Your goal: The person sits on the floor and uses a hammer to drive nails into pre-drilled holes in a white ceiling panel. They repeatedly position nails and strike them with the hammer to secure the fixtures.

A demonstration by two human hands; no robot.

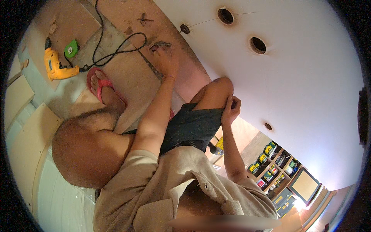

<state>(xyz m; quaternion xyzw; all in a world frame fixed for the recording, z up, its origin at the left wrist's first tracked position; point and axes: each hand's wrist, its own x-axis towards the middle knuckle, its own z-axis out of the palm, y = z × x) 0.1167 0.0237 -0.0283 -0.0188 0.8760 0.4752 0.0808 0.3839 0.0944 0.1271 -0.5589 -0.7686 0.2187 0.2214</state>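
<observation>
Stretched out ahead of me, my left hand (pixel 167 63) is closed at the floor around a small dark tool (pixel 160 45); its exact kind is too blurred to tell. Beneath the hand is a brown board (pixel 189 69), next to a narrow dark strip (pixel 148 63). My right hand (pixel 231 111) rests beside my bent knee at the hem of my dark shorts (pixel 189 131). Its fingers are curled, and whether anything is between them is hidden. Close to that knee stands a large white panel (pixel 301 89) with several round holes, some with browned rims.
A yellow corded drill (pixel 56 63) lies at the far left, near a green tape measure (pixel 71 49). Its black cord (pixel 116 52) loops over the floor toward my left hand. Cut boards (pixel 33 135) lie at the left. Shelves with boxes (pixel 270 166) stand at the lower right.
</observation>
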